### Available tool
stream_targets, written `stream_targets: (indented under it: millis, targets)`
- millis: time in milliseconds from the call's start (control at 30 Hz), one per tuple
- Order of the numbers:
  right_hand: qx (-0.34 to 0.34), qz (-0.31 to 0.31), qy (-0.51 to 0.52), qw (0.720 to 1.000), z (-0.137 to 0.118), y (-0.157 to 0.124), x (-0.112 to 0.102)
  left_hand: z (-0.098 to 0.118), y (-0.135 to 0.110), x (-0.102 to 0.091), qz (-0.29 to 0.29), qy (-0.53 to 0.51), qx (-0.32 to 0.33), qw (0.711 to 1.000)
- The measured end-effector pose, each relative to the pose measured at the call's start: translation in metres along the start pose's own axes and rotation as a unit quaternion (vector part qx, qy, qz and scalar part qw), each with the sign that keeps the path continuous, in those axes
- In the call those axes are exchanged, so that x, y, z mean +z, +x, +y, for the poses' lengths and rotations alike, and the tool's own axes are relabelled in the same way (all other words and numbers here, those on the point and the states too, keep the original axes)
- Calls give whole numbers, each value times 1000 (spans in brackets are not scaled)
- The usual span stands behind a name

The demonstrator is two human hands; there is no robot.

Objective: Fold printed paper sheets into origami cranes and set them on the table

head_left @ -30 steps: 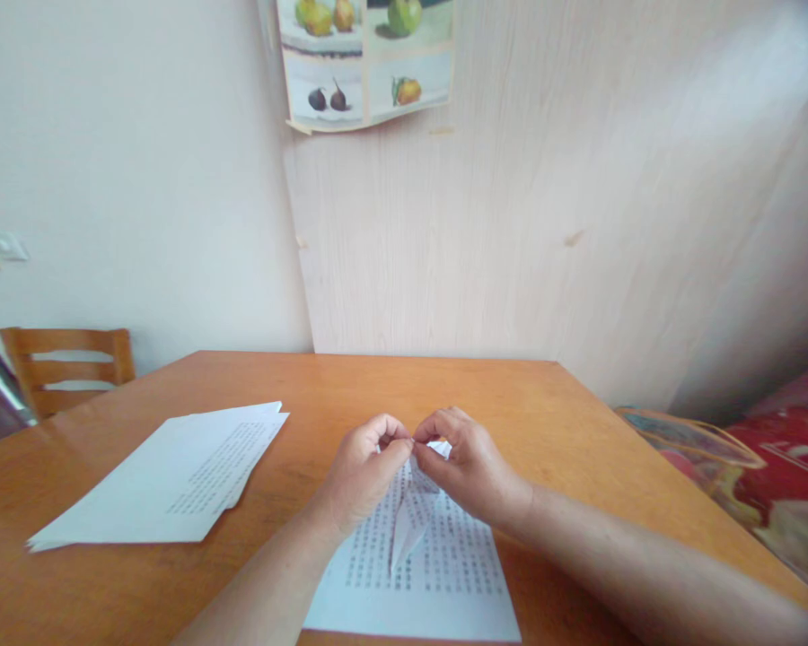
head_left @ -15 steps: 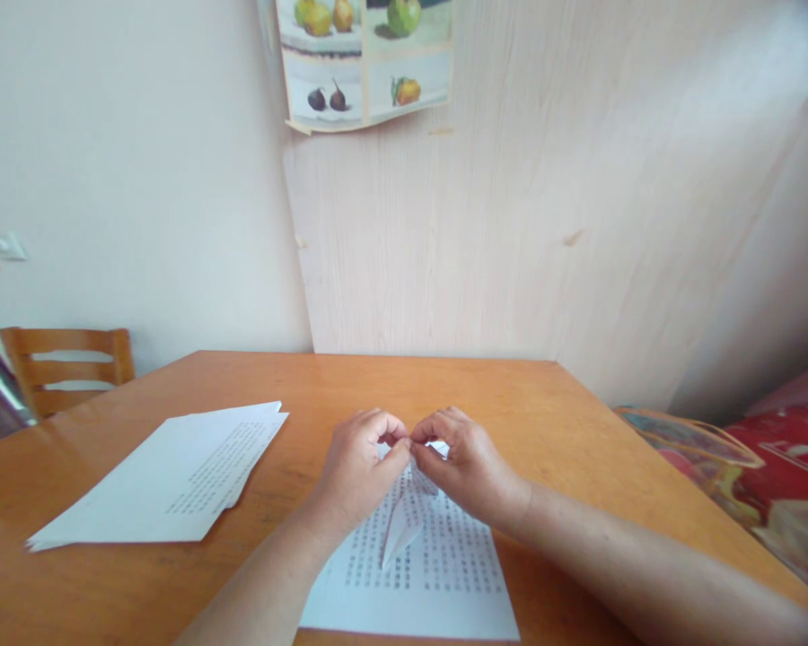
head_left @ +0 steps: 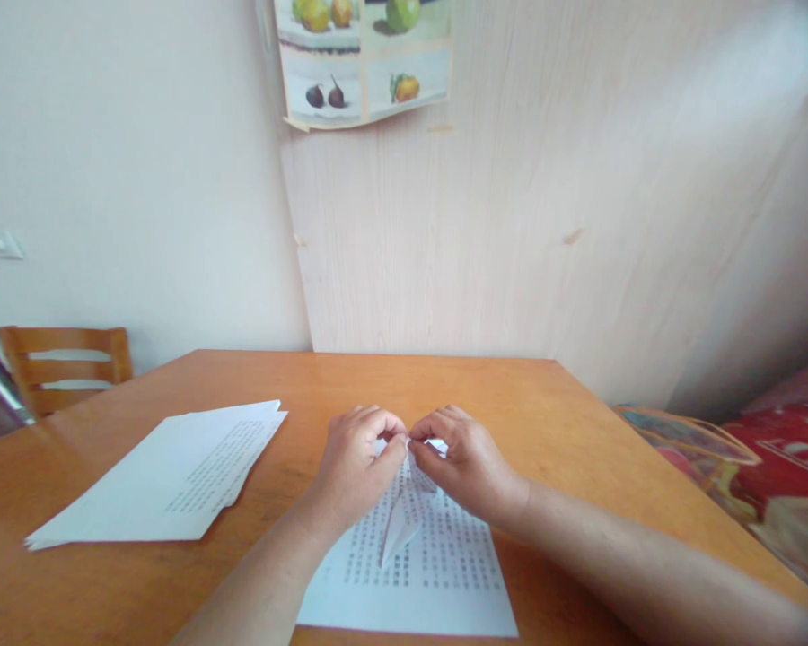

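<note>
A folded piece of white paper point(head_left: 399, 531) with a pointed lower end stands between my hands, above a printed sheet point(head_left: 444, 606) that lies on the table. My left hand point(head_left: 364, 453) pinches the top of the folded paper between thumb and forefinger. Against it, from the other side, my right hand point(head_left: 468, 462) pinches the same upper end, so the fingertips of both hands nearly meet. The fingers hide the pinched tip and much of the fold.
On the wooden table point(head_left: 485, 381), a stack of printed paper point(head_left: 154, 484) lies to the left. A wooden chair point(head_left: 67, 345) stands beyond the left edge. Fruit pictures point(head_left: 364, 67) hang on the wall. A red bag-like item point(head_left: 787, 458) sits beyond the right edge.
Both hands keep their pinch on the folded paper with almost no motion. The whole view has shifted very slightly.
</note>
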State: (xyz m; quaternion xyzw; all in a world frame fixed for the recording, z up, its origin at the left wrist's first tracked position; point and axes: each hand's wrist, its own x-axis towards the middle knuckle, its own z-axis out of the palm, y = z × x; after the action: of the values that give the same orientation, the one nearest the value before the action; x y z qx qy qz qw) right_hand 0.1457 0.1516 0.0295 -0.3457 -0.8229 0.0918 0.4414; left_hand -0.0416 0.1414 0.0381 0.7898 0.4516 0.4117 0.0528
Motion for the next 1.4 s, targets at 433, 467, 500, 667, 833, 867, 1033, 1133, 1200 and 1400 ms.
stream_targets:
  millis: [433,467,500,667,833,867,1033,1133,1200,1400]
  targets:
    - [0,-5,1,1000,0,0,1,7,0,-4,10,86,32,996]
    - [0,-5,-1,1000,-1,0,1,7,0,-4,10,90,32,995]
    - [1,-6,-3,1000,-1,0,1,7,0,-3,9,93,31,995]
    - [7,-12,-4,1000,-3,0,0,7,0,-2,9,91,22,996]
    - [7,-8,-7,1000,-1,0,0,6,1,-1,11,79,12,997]
    - [7,-8,-10,1000,-1,0,0,6,1,-1,10,77,10,997]
    - [12,-13,-19,1000,-1,0,0,4,1,-1,7,71,10,997]
    - [16,-16,-23,999,-1,0,-1,1,1,1,2,63,7,998]
    - [19,-17,-22,999,0,0,0,-1,0,4,0,51,0,999]
    - [22,-24,-17,999,0,-1,1,-2,-2,9,-3,-4,-37,999]
